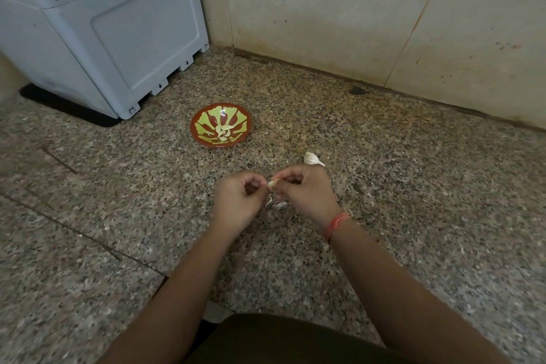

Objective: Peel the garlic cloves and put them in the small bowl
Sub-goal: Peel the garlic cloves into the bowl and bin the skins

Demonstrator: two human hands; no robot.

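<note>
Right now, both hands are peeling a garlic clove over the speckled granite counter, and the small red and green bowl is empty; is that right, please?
No: the head view shows the small red and green bowl holding several peeled cloves. The rest stands: left hand and right hand pinch a clove over the counter.

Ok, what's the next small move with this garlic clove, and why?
Probably pull the hanging white skin off the pale garlic clove pinched between left hand and right hand; it looks only partly peeled, not ready for the red-and-green patterned bowl.
</note>
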